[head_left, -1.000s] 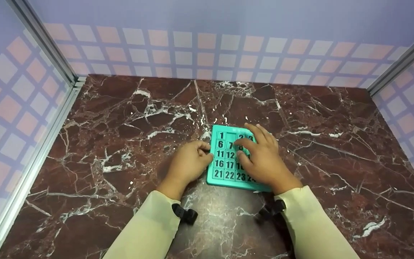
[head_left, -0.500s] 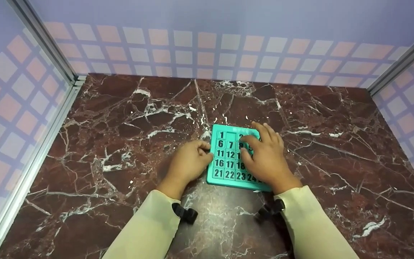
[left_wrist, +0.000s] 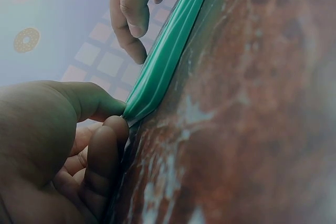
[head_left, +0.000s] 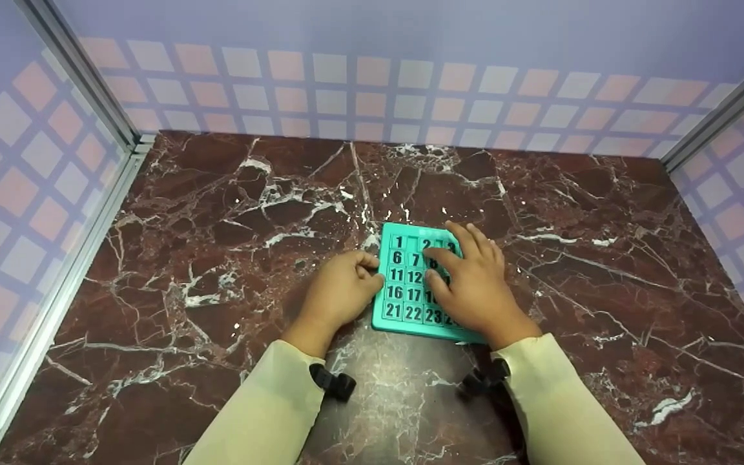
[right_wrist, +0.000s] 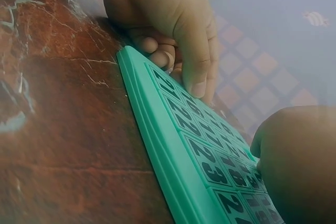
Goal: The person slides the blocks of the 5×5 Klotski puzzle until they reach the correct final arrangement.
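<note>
A turquoise number slide puzzle (head_left: 404,330) lies flat on the marbled table. In its top row the 2 tile (head_left: 426,244) stands between the 1 and the 3, with a gap on either side. My left hand (head_left: 340,290) holds the puzzle's left edge between thumb and fingers, as the left wrist view also shows. Over the right half of the puzzle is my right hand (head_left: 478,287), its fingers loosely bent and its index fingertip just below the 2 tile. This hand hides most of the right-hand tiles. In the right wrist view, the lower-left tiles (right_wrist: 205,158) show plainly.
Around the puzzle spreads a dark red marbled tabletop (head_left: 249,258) with white veins. A lilac wall (head_left: 372,97) with pink and white squares closes the back. Metal frame strips (head_left: 81,71) run along the corners.
My right hand moved slightly right, then back left. The 2 tile has slid partway left into the gap beside the 1. My left hand has stayed in place.
</note>
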### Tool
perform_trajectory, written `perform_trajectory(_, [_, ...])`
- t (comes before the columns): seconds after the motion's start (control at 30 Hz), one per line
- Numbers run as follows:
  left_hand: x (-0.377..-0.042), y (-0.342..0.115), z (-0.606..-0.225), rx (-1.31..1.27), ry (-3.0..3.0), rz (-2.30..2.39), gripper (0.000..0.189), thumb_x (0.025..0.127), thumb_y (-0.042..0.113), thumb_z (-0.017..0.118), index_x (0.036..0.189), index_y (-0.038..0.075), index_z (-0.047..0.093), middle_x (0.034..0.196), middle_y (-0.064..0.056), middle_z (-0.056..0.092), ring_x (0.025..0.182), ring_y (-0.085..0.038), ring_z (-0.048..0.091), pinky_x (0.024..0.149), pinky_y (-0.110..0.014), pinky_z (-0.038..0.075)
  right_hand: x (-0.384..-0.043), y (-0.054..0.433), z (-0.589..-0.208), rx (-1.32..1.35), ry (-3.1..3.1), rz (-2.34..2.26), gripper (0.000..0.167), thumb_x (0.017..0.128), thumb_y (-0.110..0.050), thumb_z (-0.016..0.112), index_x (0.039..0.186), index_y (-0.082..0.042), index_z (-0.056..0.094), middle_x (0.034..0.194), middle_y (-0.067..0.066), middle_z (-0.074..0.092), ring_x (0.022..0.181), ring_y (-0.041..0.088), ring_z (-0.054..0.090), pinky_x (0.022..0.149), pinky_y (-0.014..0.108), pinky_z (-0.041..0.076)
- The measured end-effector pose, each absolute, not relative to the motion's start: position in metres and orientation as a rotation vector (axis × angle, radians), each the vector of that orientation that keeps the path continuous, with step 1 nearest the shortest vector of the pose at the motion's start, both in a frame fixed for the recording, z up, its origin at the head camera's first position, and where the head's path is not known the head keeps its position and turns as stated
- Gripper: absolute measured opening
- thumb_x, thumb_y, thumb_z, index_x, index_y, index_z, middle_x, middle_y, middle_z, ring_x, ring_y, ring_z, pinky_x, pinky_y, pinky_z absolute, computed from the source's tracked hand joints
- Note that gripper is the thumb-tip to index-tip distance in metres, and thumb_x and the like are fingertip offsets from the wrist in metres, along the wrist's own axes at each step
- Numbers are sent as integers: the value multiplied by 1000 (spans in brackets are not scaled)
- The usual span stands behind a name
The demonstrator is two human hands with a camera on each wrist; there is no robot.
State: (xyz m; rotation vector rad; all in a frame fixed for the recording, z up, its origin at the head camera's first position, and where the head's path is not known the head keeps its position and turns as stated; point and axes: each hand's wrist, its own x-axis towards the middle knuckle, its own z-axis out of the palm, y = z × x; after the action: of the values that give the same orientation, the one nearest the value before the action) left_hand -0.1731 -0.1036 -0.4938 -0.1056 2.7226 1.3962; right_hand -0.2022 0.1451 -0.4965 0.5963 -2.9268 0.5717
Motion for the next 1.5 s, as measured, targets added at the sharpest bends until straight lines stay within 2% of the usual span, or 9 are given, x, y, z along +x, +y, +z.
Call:
perform_trajectory(0.33, [-173,-104,-493,-111,2718,1386,27,103,28,78,127,17,81,89,5,76,78,-13,67,79,-36,56,-201,143,-498,661,-2938,544,45,114,-51,59,154,-33,70,184,11,33,171,49,23,132,81,14])
perform_trajectory(0.7, [-174,-105,-494,-107,2708,1402,27,103,27,77,127,16,81,91,3,75,82,-14,67,83,-37,57,-197,140,-498,670,-2991,583,53,114,-61,54,162,-40,61,188,8,25,175,46,14,133,82,6])
perform_trajectory(1.0, [-173,-104,-494,-91,2728,1401,27,101,26,78,126,14,80,91,3,77,83,-14,69,85,-40,59,-198,140,-497,599,-2964,549,57,114,-61,54,161,-31,63,185,10,30,174,46,19,135,79,10])
perform_trajectory(1.3, [-174,-103,-494,-103,2721,1392,28,102,27,78,126,15,80,92,3,77,83,-14,70,85,-39,60,-197,140,-499,621,-3002,552,62,113,-67,51,166,-34,58,188,8,26,175,46,15,134,81,7])
perform_trajectory(1.5, [-174,-104,-495,-105,2718,1400,27,102,27,79,126,15,81,92,3,77,82,-14,69,83,-38,59,-197,140,-497,618,-2980,560,60,113,-66,53,163,-34,61,187,9,28,174,46,17,134,81,9])
